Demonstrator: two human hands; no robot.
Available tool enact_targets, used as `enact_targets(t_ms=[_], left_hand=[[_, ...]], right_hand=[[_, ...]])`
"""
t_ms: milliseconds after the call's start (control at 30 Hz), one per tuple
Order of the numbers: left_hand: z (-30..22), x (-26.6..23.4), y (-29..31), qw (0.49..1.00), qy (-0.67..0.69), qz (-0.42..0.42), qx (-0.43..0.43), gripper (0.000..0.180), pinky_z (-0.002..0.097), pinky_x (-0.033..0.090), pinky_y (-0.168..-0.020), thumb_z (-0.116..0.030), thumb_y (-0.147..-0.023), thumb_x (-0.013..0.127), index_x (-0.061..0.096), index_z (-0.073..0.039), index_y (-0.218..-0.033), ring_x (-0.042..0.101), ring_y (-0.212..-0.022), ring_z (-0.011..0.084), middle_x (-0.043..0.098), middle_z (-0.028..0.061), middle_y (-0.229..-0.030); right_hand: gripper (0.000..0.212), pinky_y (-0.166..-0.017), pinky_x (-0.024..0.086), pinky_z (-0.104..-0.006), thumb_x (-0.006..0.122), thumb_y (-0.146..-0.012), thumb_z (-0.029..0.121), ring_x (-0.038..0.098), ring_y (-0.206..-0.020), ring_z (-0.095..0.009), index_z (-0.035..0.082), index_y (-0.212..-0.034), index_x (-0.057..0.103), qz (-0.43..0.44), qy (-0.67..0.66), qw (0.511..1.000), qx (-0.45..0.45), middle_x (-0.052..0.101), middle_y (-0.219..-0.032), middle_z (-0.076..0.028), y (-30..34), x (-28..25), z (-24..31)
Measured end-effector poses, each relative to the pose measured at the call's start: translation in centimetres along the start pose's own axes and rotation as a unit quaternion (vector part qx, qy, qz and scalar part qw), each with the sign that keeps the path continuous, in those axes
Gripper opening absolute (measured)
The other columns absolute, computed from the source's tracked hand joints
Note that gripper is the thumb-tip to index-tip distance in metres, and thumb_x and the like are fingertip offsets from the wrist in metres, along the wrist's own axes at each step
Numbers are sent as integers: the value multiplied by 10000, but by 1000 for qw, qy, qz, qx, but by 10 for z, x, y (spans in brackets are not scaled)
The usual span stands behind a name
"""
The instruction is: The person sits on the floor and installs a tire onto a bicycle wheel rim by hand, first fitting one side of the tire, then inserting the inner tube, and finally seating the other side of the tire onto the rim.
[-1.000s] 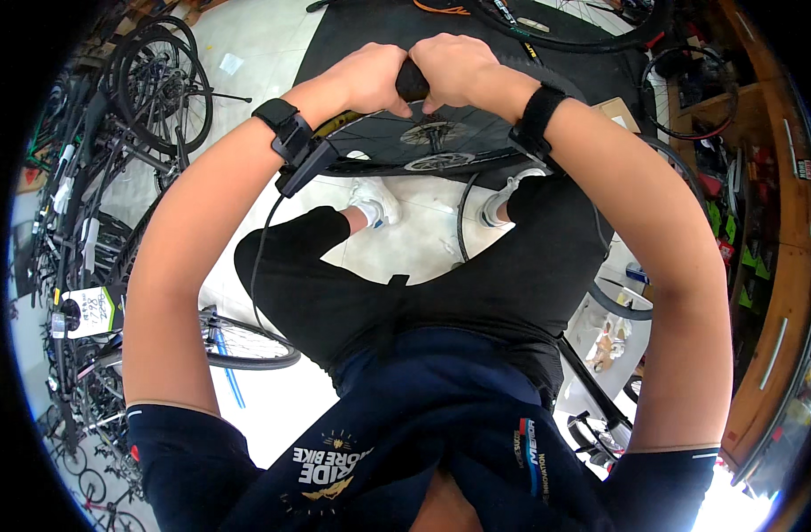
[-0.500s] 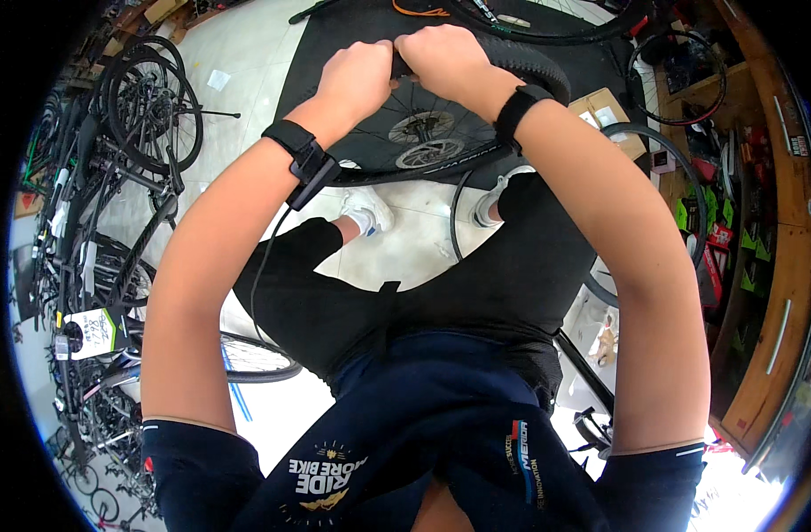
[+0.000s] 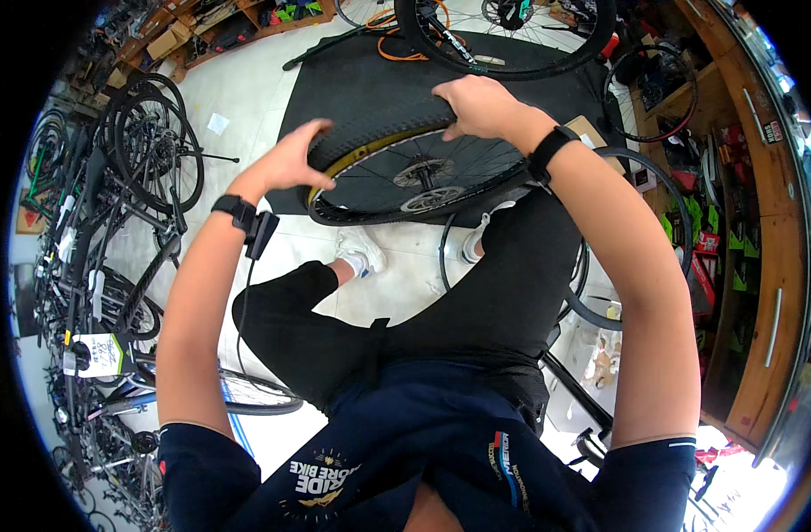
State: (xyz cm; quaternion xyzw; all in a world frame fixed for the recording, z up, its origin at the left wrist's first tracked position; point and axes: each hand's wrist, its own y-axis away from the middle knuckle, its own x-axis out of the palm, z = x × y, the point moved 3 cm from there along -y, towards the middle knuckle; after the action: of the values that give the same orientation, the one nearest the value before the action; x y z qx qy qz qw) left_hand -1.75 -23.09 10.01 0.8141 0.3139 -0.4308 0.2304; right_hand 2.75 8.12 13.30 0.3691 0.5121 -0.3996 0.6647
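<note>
A bicycle wheel (image 3: 420, 199) with a disc rotor at its hub is tilted above the black mat, close to my knees. Its knobby black tyre (image 3: 370, 127) stands apart from the rim along the far left side, where an olive-yellow band (image 3: 361, 155) shows. My left hand (image 3: 292, 161) is at the wheel's left edge, fingers and thumb spread wide around the tyre. At the far edge, my right hand (image 3: 487, 108) has its fingers over the tyre and its thumb on the inner side.
Another bicycle wheel (image 3: 512, 66) and an orange cable (image 3: 401, 49) lie at the mat's far end. Bicycles (image 3: 153, 133) crowd the left. A loose tyre (image 3: 680, 195) and wooden shelving (image 3: 769, 266) stand on the right. A cardboard box (image 3: 586, 133) sits beside the mat.
My hands were together at the tyre's far edge. They have parted: the left moved left and nearer, its fingers opening; the right shifted right. The olive-yellow band has come into view.
</note>
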Motion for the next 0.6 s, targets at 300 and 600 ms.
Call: enact_targets(t_ms=[300,600], left_hand=[[14,40,24,993,71,-42,-84,935,382,426,-1062,-215,-557,917,463,100,-1312,557,-1232,359,570,290,-1276],[-26,47,37,972,188,93,-102,865,347,459,-1019,-227,-556,941,567,109,-1259,621,-1146,297,641,241,-1231]], right_hand=[[534,-830,529,-465,894,-639,312,672,-948,-382,48,-1022,630,-24,-3,1000,5,705,-897,-162,28,-2,-9],[551,-853,515,-458,880,-667,304,667,-983,-378,46,-1094,646,7,25,1000,15,714,-957,-166,53,-8,-1]])
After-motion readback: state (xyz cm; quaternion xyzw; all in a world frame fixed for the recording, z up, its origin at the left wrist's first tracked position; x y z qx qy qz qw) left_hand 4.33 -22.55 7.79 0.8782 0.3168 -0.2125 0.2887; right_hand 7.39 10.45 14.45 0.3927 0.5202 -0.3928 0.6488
